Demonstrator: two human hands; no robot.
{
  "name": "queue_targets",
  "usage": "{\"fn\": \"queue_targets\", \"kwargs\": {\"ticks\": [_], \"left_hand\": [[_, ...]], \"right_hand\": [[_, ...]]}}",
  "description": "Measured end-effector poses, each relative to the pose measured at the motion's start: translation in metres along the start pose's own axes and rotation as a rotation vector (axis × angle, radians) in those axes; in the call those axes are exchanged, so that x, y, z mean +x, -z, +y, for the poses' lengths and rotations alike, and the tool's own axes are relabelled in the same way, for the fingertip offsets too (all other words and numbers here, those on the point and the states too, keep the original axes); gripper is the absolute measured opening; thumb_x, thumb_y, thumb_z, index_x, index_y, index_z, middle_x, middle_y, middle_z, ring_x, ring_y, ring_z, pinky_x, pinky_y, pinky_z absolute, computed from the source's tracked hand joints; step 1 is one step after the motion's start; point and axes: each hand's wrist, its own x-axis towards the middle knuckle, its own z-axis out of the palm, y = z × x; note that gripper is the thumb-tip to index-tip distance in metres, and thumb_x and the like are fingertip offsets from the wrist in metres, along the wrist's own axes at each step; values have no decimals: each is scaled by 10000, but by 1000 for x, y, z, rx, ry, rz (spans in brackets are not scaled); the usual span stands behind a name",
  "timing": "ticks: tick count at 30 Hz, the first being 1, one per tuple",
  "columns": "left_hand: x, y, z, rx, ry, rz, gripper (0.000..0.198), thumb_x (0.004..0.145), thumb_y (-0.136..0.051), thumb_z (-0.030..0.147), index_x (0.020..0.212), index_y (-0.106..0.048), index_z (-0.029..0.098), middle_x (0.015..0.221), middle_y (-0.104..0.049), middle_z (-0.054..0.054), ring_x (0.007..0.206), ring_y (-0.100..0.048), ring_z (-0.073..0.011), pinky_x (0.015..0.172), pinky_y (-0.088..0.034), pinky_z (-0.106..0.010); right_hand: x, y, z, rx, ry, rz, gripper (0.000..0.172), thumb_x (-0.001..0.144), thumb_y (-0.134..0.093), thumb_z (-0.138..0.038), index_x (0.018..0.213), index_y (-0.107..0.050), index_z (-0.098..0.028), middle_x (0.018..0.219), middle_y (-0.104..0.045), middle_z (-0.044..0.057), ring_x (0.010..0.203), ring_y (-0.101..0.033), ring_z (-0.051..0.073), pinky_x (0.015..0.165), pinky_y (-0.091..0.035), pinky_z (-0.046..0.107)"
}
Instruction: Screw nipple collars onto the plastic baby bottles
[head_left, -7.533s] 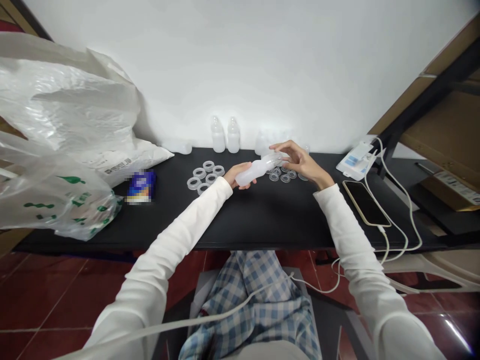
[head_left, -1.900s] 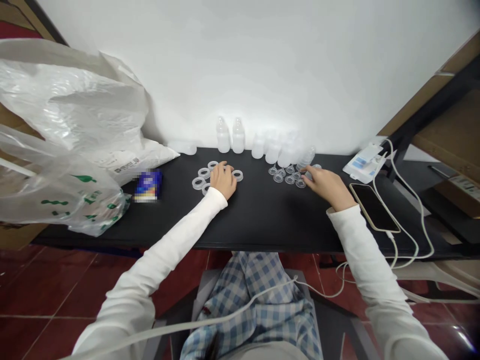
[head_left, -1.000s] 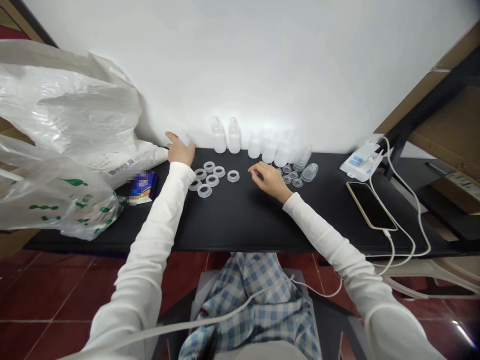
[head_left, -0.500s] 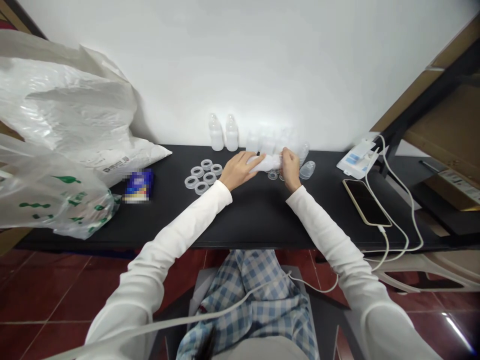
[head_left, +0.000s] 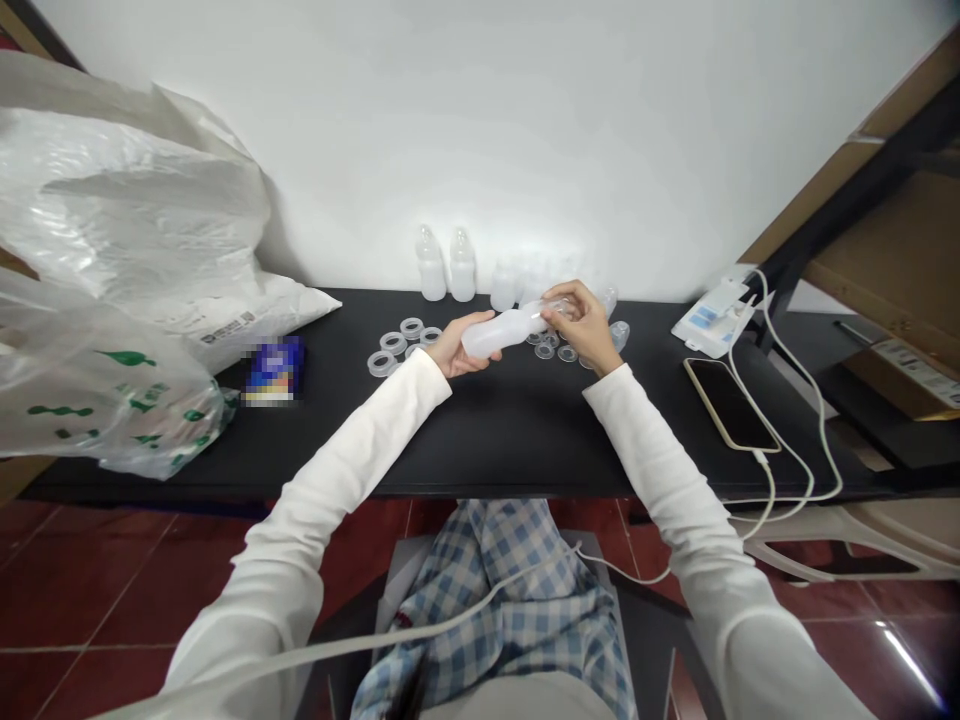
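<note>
A milky-white baby bottle point(head_left: 496, 334) lies tilted above the table between my hands, its base toward the left. My left hand point(head_left: 451, 350) is wrapped round the bottle's body from below. At the other end, my right hand point(head_left: 591, 328) grips the clear cap point(head_left: 535, 314) over the bottle's top, fingers partly hiding it. Below my right hand lie several flat clear discs point(head_left: 545, 351). White collar rings point(head_left: 380, 363) are grouped beside my left wrist, partly covered by it. Two capped bottles point(head_left: 463, 266) stand upright against the wall.
More white bottles point(head_left: 503, 288) stand behind my hands. A clear cap point(head_left: 619, 334) lies to their right. On the right are a phone point(head_left: 731, 405), white cables and a white box point(head_left: 712, 316). Large plastic bags point(head_left: 135, 200) and a blue packet point(head_left: 276, 370) occupy the left.
The bottle has shifted left and tilted, its cap end higher. My left hand has moved left and turned beneath the body. My right hand has opened its grip from a fist to fingertips on the cap.
</note>
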Motion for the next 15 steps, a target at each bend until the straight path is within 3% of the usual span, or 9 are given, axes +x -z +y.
{"fn": "queue_targets", "kwargs": {"ticks": [4, 7, 10, 12, 15], "left_hand": [[-3, 3, 5, -49, 73, -38, 532, 917, -498, 592, 1069, -646, 104, 571, -581, -48, 312, -264, -34, 274, -100, -148], [1, -5, -3, 97, -75, 79, 530, 912, -507, 605, 1062, -641, 115, 608, -617, -62, 329, -344, -62, 292, -145, -173], [5, -14, -16, 450, -411, 305, 519, 864, -625, 576, 1167, -641, 155, 843, -719, -80, 493, -561, -114, 391, -347, -202], [6, -17, -23, 773, -665, 453, 532, 812, -728, 511, 1242, -641, 212, 1094, -734, -72, 792, -690, -175, 637, -523, -250], [5, -17, -27, 1180, -894, 557, 518, 827, -740, 471, 1277, -656, 229, 1270, -696, -89, 1137, -645, -272, 1009, -483, -381]], "right_hand": [[4, 11, -1, 242, -51, -158, 486, 637, -898, -453, 961, -584, -275, 1106, -710, 18, 1157, -663, 239, 973, -548, 392], [5, 14, -1, 309, -91, -151, 432, 728, -794, -551, 978, -582, -271, 1124, -710, 36, 1205, -645, 266, 1000, -537, 438], [5, 10, 4, 165, -126, 19, 455, 873, -551, -698, 1002, -602, -265, 1063, -710, 43, 1050, -683, 245, 865, -566, 415], [3, 6, 8, -14, -159, 97, 525, 907, -450, -752, 938, -618, -255, 870, -683, 25, 808, -672, 203, 708, -547, 363], [0, 2, 10, -229, -172, 96, 562, 902, -466, -766, 753, -584, -237, 606, -533, -21, 568, -538, 141, 589, -473, 310]]}}
